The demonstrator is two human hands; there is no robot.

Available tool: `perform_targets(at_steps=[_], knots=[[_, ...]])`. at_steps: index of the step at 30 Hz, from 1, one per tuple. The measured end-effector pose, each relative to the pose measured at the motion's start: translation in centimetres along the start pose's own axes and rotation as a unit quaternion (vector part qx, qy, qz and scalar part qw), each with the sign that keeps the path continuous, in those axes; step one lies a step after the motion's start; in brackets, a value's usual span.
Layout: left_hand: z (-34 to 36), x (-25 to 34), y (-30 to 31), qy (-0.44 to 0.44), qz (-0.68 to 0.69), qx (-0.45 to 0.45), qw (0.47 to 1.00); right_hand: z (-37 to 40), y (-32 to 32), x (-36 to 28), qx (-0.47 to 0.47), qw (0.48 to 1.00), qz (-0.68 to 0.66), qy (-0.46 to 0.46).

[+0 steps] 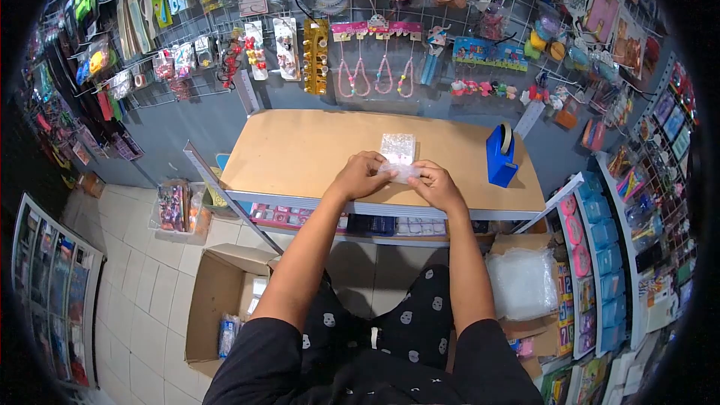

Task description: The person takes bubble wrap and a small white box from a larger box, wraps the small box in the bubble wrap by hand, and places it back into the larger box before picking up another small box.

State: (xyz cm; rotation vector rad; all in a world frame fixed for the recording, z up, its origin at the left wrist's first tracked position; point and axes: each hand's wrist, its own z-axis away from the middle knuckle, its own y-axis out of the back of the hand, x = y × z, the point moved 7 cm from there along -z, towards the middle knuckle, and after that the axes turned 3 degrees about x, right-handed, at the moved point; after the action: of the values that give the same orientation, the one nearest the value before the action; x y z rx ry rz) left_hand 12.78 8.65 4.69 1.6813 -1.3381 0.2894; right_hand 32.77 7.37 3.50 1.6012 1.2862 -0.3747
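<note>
A small sheet of clear bubble wrap (398,147) lies on the light wooden table (300,146), close to its front edge. Its near part is folded over, and whether anything is wrapped inside I cannot make out. My left hand (361,175) grips the left side of the fold, thumb pointing inward. On the opposite side, my right hand (437,185) pinches the fold's right corner between thumb and fingers. To the right on the tabletop stands a blue tape dispenser (501,157) with a roll of tape, apart from both hands.
Hanging goods cover the wall rack, including pink bead necklaces (384,75). An open cardboard box (206,307) sits on the floor at left, near a clear plastic bin (180,214). Right of my legs, another carton holds clear plastic sheets (523,285). Shelves flank both sides.
</note>
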Motion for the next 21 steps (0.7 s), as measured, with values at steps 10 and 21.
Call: perform_targets(at_steps=[10, 21], knots=[[0.2, -1.6, 0.0, 0.141, 0.056, 0.021, 0.988, -0.6, 0.1, 1.7, 0.073, 0.988, -0.048, -0.125], [-0.1, -2.6, -0.3, 0.17, 0.082, 0.065, 0.98, -1.3, -0.1, 2.1, 0.188, 0.973, -0.066, -0.115]])
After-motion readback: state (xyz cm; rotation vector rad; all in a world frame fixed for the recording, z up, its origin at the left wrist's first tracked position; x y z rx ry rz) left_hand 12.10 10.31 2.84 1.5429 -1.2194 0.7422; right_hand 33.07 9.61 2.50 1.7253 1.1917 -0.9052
